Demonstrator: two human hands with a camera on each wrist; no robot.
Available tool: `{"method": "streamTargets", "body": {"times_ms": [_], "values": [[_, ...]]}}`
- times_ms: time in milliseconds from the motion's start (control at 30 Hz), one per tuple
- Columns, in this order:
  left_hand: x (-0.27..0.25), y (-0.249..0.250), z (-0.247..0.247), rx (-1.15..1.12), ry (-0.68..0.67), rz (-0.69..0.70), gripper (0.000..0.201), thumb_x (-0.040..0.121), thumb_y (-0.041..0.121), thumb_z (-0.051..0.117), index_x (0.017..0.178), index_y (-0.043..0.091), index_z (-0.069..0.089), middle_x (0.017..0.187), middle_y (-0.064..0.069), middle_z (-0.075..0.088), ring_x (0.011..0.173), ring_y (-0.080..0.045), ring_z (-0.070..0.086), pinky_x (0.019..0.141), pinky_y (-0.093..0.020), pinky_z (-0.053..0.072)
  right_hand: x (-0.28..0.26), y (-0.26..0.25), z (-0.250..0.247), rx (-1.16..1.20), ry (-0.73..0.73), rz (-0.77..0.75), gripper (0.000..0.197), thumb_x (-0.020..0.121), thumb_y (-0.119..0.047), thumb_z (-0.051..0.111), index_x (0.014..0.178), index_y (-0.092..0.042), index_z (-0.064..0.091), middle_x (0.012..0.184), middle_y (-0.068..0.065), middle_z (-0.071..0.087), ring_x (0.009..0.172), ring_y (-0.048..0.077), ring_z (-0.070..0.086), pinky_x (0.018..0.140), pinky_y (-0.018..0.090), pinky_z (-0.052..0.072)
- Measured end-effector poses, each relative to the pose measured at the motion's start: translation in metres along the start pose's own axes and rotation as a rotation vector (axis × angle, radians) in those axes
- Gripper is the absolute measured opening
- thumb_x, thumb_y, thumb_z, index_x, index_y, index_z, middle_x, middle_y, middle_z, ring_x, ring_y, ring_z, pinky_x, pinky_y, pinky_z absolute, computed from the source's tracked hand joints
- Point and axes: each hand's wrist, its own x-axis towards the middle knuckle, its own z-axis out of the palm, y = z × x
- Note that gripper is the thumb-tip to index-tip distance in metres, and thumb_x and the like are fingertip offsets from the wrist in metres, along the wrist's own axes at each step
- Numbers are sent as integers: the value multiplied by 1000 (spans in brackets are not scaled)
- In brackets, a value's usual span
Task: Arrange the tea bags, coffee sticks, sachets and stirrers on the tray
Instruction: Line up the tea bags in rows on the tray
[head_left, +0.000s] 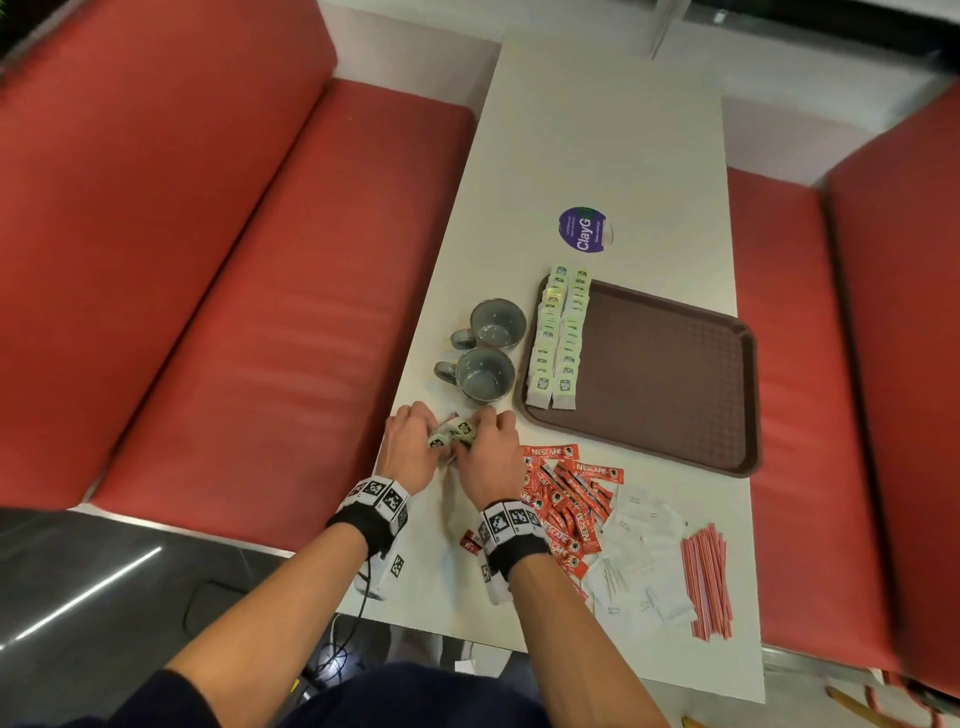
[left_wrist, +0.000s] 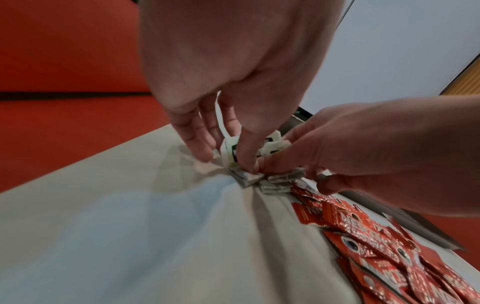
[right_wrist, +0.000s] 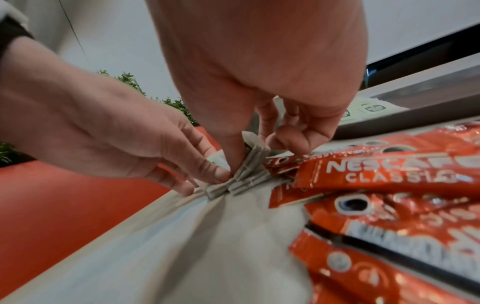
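Item: loose tea bags (head_left: 453, 435), a small stack of pale green-and-white packets, lying on the tabletop (head_left: 597, 156) near its front-left edge. Both hands are gathering them: the left hand (head_left: 410, 447) is pinching the stack from the left with curled fingers and thumb, and the right hand (head_left: 491, 457) is gripping it from the right, thumb pressing at the near edge. In the wrist views the packet edges are showing fanned between the fingertips, resting on the tabletop.

Item: brown tray (head_left: 675, 374), sitting to the right of and beyond the hands. Two rows of tea bags (head_left: 558, 338) are lying along its left side, overlapping like shingles; the far end of the rows is overhanging the tray's rim.

Item: coffee sticks (head_left: 566, 504), red, lying in a loose heap just right of the right hand.

Item: white sachets (head_left: 641, 556), lying scattered to the right of the coffee sticks.

Item: red-striped stirrers (head_left: 707, 582), lying bundled side by side at the far right.

Item: two grey mugs (head_left: 485, 348), standing upright just left of the tray.

Item: round purple sticker (head_left: 584, 229), lying beyond the tray.

Surround: red bench seats (head_left: 234, 260) are flanking the tabletop.
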Motion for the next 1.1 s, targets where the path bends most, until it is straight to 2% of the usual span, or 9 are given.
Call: {"method": "streamTargets", "body": {"times_ms": [67, 167, 333, 433, 567, 700, 867, 1000, 1100], "values": [[-1, -3, 0, -35, -12, 16, 45, 80, 6, 88, 99, 22, 51, 94, -1, 61, 91, -27, 60, 76, -38, 49, -2, 3, 2, 47, 30, -32, 43, 91, -26, 82, 122, -18, 52, 121, 7, 56, 105, 34, 63, 80, 49, 57], [-5, -5, 0, -96, -30, 41, 47, 83, 0, 85, 110, 21, 53, 89, 6, 63, 78, -10, 62, 67, -23, 47, -5, 6, 0, 82, 37, -83, 44, 91, -22, 81, 115, -23, 44, 107, 6, 66, 97, 32, 61, 70, 45, 50], [-10, -6, -3, -155, -44, 81, 37, 84, 6, 88, 113, 21, 70, 94, 8, 71, 78, 3, 63, 77, -25, 57, -10, 11, -1, 137, 8, -128, 40, 93, -20, 77, 116, -28, 45, 97, 4, 70, 97, 28, 56, 72, 47, 52], [-15, -11, -8, -176, -33, 101, 33, 86, 20, 90, 115, 23, 74, 102, 7, 71, 89, -1, 66, 81, -20, 55, -12, 20, -5, 164, -34, -156, 28, 97, -28, 75, 117, -31, 54, 99, 2, 71, 101, 25, 55, 75, 43, 52], [-28, -8, -18, -264, -41, 131, 30, 90, 25, 88, 117, 24, 74, 109, 6, 63, 98, 0, 64, 81, -12, 54, -15, 29, -20, 360, -115, -178, 14, 98, -37, 78, 109, -32, 69, 92, -10, 77, 88, 12, 73, 79, 42, 62], [-42, 4, -27, -553, -165, 106, 25, 99, 24, 78, 121, 19, 66, 125, 2, 66, 115, -5, 66, 97, -27, 58, -21, 30, -49, 482, -132, -180, 13, 97, -40, 81, 107, -32, 77, 91, -13, 78, 79, 7, 71, 72, 29, 59], [-55, 35, -37, -1060, -430, -72, 18, 112, 13, 54, 127, 13, 44, 130, -17, 71, 112, -40, 75, 96, -55, 62, -26, 25, -68, 621, -166, -132, 18, 97, -46, 81, 109, -32, 80, 98, -6, 80, 83, 17, 75, 75, 44, 63], [-54, 48, -39, -1097, -465, -103, 30, 110, 6, 54, 135, 21, 45, 133, -23, 64, 107, -38, 74, 90, -54, 63, -27, 26, -77, 611, -135, -105, 12, 94, -38, 85, 102, -30, 81, 84, -5, 77, 66, 4, 64, 61, 22, 50], [-57, 55, -41, -1096, -517, -86, 33, 109, 10, 60, 140, 16, 51, 125, -20, 70, 106, -38, 74, 84, -46, 63, -27, 27, -82, 556, -104, -124, 14, 91, -36, 88, 100, -32, 79, 82, -7, 76, 65, 3, 63, 59, 19, 48]]}}
